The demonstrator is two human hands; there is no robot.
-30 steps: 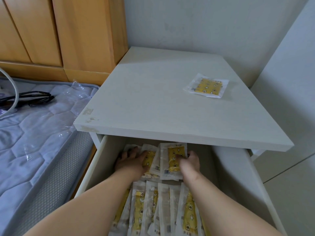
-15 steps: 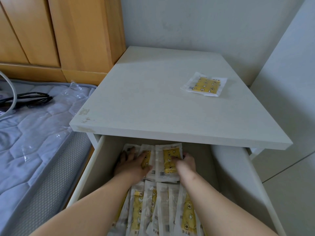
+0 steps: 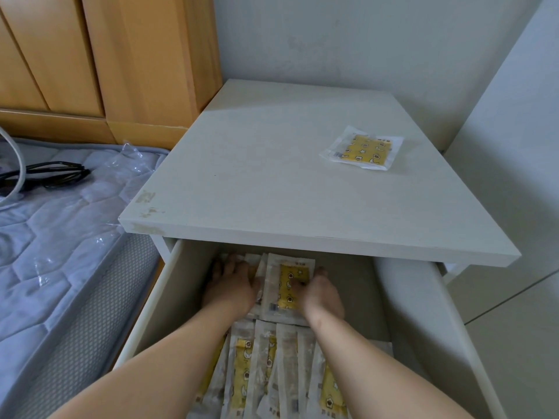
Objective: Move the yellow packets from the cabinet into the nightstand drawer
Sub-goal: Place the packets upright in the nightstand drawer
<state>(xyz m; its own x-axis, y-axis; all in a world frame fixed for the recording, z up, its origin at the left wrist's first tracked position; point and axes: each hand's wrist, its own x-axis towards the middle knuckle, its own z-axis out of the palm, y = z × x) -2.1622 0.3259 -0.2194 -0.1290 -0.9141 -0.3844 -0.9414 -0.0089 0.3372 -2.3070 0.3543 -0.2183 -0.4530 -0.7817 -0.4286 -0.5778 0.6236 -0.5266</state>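
So, doors (image 3: 121, 55): wooden, top left, behind the bed.
Mattress (image 3: 60, 237): quilted grey under clear wrap, on my left, just beside the nightstand.
Nightstand (image 3: 257, 182): white, set against the wall.
Drawer (image 3: 169, 297): pulled out toward me under the top, with yellow packets inside.
Row (image 3: 245, 367): packets overlapping side by side at the drawer's front, partly hidden by my forearms.
Stack (image 3: 287, 282): packets at the drawer's back, between my two hands.
Left hand (image 3: 230, 288): I see it lying flat on the stack's left part, fingers straight and spread.
Right hand (image 3: 322, 297): fingers curled round the stack's right edge, thumb on the top yellow face, gripping it.
Packet (image 3: 363, 148): flat on the nightstand's far right, well apart from both hands.
Cable (image 3: 45, 176): black, on the mattress at far left.
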